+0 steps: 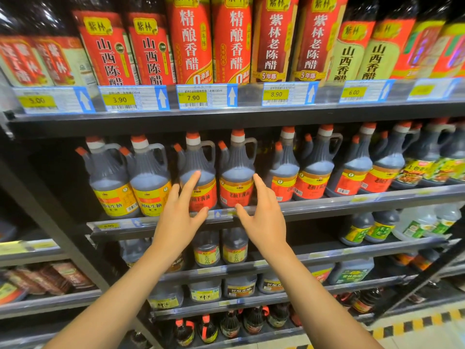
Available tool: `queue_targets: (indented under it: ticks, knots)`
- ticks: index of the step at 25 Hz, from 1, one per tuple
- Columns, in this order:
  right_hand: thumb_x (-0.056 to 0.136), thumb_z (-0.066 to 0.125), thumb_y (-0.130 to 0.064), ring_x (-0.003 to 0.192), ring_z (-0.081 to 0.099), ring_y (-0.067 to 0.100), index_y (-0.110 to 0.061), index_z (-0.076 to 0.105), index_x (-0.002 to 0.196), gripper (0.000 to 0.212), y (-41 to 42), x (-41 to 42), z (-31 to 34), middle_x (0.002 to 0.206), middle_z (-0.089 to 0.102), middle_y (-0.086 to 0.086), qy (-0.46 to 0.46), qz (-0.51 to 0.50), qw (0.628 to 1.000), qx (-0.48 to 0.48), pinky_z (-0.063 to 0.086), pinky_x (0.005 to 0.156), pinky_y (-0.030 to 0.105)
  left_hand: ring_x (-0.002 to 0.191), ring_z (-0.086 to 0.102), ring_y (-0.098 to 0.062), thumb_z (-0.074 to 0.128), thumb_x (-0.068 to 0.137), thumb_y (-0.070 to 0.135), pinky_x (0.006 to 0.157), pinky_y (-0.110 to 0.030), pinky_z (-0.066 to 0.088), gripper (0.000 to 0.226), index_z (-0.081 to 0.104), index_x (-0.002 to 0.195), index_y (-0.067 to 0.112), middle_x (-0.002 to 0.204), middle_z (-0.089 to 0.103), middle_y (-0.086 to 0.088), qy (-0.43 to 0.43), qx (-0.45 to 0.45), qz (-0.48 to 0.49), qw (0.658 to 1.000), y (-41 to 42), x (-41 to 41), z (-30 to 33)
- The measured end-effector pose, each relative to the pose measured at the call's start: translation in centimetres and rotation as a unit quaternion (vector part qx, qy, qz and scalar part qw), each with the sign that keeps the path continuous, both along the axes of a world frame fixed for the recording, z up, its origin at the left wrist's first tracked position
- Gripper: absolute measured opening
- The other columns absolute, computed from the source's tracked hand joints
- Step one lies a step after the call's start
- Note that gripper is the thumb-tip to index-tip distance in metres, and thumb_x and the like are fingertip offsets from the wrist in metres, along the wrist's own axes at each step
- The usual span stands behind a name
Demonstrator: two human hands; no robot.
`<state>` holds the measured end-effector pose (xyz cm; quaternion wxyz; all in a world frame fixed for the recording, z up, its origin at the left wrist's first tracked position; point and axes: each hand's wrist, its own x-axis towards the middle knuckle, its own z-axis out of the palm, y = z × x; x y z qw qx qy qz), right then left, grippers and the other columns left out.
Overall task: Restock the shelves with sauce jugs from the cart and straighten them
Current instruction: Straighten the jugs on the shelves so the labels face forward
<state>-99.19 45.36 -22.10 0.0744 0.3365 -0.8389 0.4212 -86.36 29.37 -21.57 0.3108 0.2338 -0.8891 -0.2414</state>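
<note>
In the head view, two red-labelled sauce jugs [198, 177] stood upright at the shelf [327, 206] front, long axes vertical, labels outward, handles toward 3 o'clock. Full of dark liquid, they probably handled heavy and slick; the handle or waist suited a grip. The left hand [180, 215] and right hand [264, 212] flanked them, fingers spread, holding nothing.
</note>
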Motion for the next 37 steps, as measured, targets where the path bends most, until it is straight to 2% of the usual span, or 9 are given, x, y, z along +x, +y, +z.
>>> queue_targets:
  ticks: [2, 5, 9, 14, 22, 28, 30, 33, 37]
  knots:
    - [0.096, 0.066, -0.033, 0.120, 0.053, 0.014, -0.023, 0.035, 0.155, 0.067, 1.2, 0.3, -0.6, 0.144, 0.049, -0.002, 0.025, 0.007, 1.000, 0.010, 0.055, 0.082, 0.031, 0.132, 0.042, -0.016, 0.071, 0.092, 0.030, 0.098, -0.021, 0.035, 0.084, 0.018, 0.156, 0.044, 0.148, 0.041, -0.005, -0.003, -0.002, 0.005, 1.000, 0.6, 0.4, -0.1]
    - [0.097, 0.063, -0.031, 0.135, 0.048, 0.020, -0.017, 0.049, 0.147, 0.054, 3.1, 0.3, -1.9, 0.145, 0.052, 0.003, 0.048, 0.003, 0.999, 0.021, 0.052, 0.099, 0.037, 0.138, 0.039, -0.019, 0.071, 0.092, 0.030, 0.104, -0.033, 0.044, 0.082, 0.020, 0.156, 0.041, 0.152, 0.036, -0.007, 0.001, 0.004, 0.028, 1.000, 1.4, 0.2, 0.1]
    - [0.098, 0.048, -0.047, 0.142, 0.044, 0.032, -0.015, 0.058, 0.139, 0.053, 5.8, -0.2, -2.4, 0.146, 0.056, 0.007, 0.102, -0.024, 0.991, 0.081, 0.043, 0.112, 0.051, 0.150, 0.023, -0.040, 0.070, 0.090, 0.038, 0.113, -0.056, 0.038, 0.084, 0.016, 0.154, 0.041, 0.164, 0.014, -0.017, -0.050, 0.004, 0.083, 0.995, 4.6, -0.2, -0.3]
    - [0.097, 0.030, -0.062, 0.149, 0.031, 0.039, -0.017, 0.052, 0.146, 0.070, 9.5, -1.6, -2.1, 0.155, 0.047, 0.007, 0.106, -0.039, 0.983, 0.144, 0.026, 0.122, 0.054, 0.144, 0.032, -0.041, 0.059, 0.092, 0.052, 0.108, -0.057, 0.041, 0.072, 0.029, 0.152, 0.027, 0.161, 0.023, -0.017, -0.137, -0.077, 0.100, 0.983, 10.6, -1.2, -1.5]
    - [0.098, 0.037, -0.061, 0.151, 0.024, 0.041, -0.019, 0.050, 0.148, 0.066, 13.7, -4.0, -0.9, 0.161, 0.039, 0.009, 0.068, -0.057, 0.984, 0.157, 0.026, 0.122, 0.053, 0.140, 0.039, -0.037, 0.058, 0.094, 0.047, 0.108, -0.049, 0.042, 0.065, 0.037, 0.150, 0.022, 0.156, 0.032, -0.015, -0.134, -0.109, 0.012, 0.985, 15.2, -5.8, 0.5]
    - [0.100, 0.047, -0.053, 0.151, 0.024, 0.038, -0.018, 0.047, 0.150, 0.060, 14.3, -7.2, 0.1, 0.162, 0.036, 0.008, 0.039, -0.078, 0.984, 0.154, 0.029, 0.119, 0.048, 0.145, 0.035, -0.039, 0.061, 0.096, 0.038, 0.108, -0.049, 0.046, 0.068, 0.027, 0.153, 0.029, 0.162, 0.020, -0.017, -0.097, -0.079, -0.047, 0.991, 15.0, -10.1, 2.0]
    - [0.100, 0.049, -0.052, 0.150, 0.028, 0.037, -0.017, 0.050, 0.147, 0.058, 14.0, -8.8, 0.4, 0.159, 0.040, 0.009, 0.043, -0.094, 0.986, 0.133, 0.030, 0.119, 0.047, 0.136, 0.045, -0.044, 0.063, 0.095, 0.036, 0.102, -0.048, 0.049, 0.071, 0.024, 0.154, 0.032, 0.161, 0.020, -0.024, -0.107, -0.111, -0.038, 0.987, 14.9, -11.6, 2.4]
    - [0.099, 0.051, -0.051, 0.147, 0.032, 0.037, -0.017, 0.051, 0.146, 0.057, 13.3, -11.1, 0.9, 0.157, 0.043, 0.011, 0.056, -0.105, 0.985, 0.123, 0.030, 0.119, 0.048, 0.109, 0.061, -0.045, 0.064, 0.092, 0.038, 0.083, -0.045, 0.057, 0.082, 0.014, 0.157, 0.039, 0.153, 0.024, -0.031, -0.144, -0.156, -0.007, 0.977, 14.6, -13.2, 2.8]
    - [0.098, 0.054, -0.048, 0.140, 0.041, 0.035, -0.014, 0.050, 0.141, 0.056, 11.9, -12.7, 1.3, 0.151, 0.047, 0.011, 0.084, -0.104, 0.987, 0.091, 0.038, 0.112, 0.047, 0.085, 0.065, -0.037, 0.061, 0.093, 0.042, 0.061, -0.037, 0.052, 0.092, -0.003, 0.158, 0.042, 0.133, 0.040, -0.025, -0.173, -0.178, 0.022, 0.968, 13.9, -14.3, 2.5]
